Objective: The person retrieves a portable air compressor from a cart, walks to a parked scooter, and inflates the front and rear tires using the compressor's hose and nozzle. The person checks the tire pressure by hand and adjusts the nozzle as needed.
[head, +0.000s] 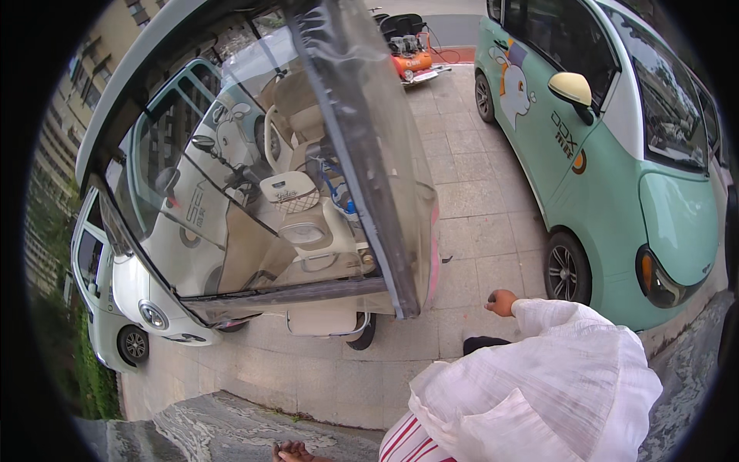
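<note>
My right hand (501, 303), at the end of a loose white sleeve (545, 315), hangs over the paving with its fingers curled in and nothing seen in it. It is between a canopied electric scooter (303, 231) and a mint-green small car (612, 231), touching neither. My left hand (294, 452) shows at the bottom edge, partly cut off, fingers bent, over grey veined stone (231, 424). Whether it holds anything is hidden. A clear plastic rain cover (398, 144) with dark edging encloses the scooter. One dark shoe (484, 345) shows below my right hand.
A narrow paved lane (485, 231) runs between scooter and green car. At its far end stands an orange air compressor (413, 60) with a red hose (453, 56). A white car (156, 294) is parked left of the scooter. Hedge plants (95, 369) line the left side.
</note>
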A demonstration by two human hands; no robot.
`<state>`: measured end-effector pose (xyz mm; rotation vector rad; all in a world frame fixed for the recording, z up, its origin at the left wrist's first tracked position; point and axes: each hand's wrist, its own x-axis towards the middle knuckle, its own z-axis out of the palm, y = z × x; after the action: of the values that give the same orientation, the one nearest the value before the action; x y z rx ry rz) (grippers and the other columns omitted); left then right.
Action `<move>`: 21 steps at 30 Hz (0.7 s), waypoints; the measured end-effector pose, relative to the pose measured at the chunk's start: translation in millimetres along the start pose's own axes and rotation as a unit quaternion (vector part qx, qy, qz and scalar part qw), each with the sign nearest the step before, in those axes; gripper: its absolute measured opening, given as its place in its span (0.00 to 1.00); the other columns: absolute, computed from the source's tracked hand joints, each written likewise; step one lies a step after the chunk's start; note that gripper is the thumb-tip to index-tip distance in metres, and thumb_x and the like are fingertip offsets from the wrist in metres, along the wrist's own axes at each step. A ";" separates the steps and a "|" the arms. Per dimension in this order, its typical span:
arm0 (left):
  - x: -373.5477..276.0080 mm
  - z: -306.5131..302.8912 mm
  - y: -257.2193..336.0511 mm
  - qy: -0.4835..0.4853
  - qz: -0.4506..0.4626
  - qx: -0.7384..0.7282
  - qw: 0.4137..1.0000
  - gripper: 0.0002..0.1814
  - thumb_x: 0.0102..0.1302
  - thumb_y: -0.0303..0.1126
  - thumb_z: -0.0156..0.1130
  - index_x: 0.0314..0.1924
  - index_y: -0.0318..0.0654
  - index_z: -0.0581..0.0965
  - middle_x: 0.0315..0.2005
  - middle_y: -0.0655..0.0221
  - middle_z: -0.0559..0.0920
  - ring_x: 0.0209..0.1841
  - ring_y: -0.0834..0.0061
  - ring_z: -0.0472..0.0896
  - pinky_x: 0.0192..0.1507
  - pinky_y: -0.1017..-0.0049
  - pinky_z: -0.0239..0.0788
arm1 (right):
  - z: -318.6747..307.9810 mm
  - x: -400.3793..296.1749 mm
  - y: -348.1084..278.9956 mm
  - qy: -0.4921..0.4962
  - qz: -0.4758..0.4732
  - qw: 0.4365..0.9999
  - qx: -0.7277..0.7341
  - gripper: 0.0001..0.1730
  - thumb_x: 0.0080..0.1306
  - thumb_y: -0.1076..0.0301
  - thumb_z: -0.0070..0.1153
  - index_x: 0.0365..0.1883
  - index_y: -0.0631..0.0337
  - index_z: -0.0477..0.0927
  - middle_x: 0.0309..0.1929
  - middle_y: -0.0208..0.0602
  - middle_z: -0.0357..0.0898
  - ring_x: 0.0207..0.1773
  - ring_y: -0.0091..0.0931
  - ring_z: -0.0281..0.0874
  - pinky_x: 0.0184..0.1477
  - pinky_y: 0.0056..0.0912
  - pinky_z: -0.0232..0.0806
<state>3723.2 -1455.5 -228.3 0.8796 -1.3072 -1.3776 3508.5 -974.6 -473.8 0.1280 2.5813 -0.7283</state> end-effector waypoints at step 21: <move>-304.7 521.4 82.9 -0.521 0.195 -0.133 0.820 0.20 0.71 0.44 0.47 0.52 0.34 0.68 0.30 0.67 0.71 0.34 0.74 0.69 0.39 0.72 0.62 | -400.6 323.0 12.7 0.076 -0.219 0.940 0.250 0.35 0.61 0.56 0.56 0.62 0.69 0.64 0.48 0.56 0.77 0.50 0.44 0.75 0.54 0.40 0.66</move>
<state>3310.8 -1023.4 -107.1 -0.4546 -1.8664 -1.6853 3062.7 -767.7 -320.9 -0.2550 2.5297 -1.5892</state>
